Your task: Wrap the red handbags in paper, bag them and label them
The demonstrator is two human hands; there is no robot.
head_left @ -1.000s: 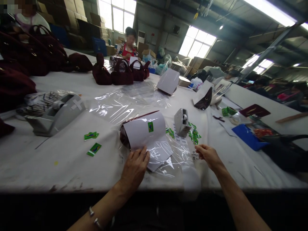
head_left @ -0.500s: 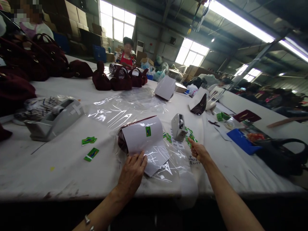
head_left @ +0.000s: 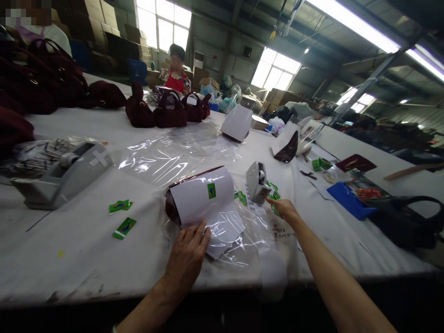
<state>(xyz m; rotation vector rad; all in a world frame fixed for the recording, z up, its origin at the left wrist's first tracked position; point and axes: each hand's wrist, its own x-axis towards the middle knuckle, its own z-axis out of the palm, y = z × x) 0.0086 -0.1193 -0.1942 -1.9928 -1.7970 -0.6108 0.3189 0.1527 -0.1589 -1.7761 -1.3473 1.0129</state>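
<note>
White tabletop (head_left: 93,263): left hand (head_left: 190,247) touches green-labelled packet (head_left: 196,199), right hand (head_left: 286,211) seemingly dispenser (head_left: 256,185).

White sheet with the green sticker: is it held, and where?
The left hand rests on the white sheet near its lower edge, no grip visible. Right hand: cannot tell.

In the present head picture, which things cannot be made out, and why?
Head view:
- Wrapped dark bag: mostly hidden by white sheet.
- Right hand: whether it pinches anything; fingertips too small.
- Handwriting: too small to read.
- Green cards: fine print too small.
- Leftmost dark red item: cut by left edge.
</note>
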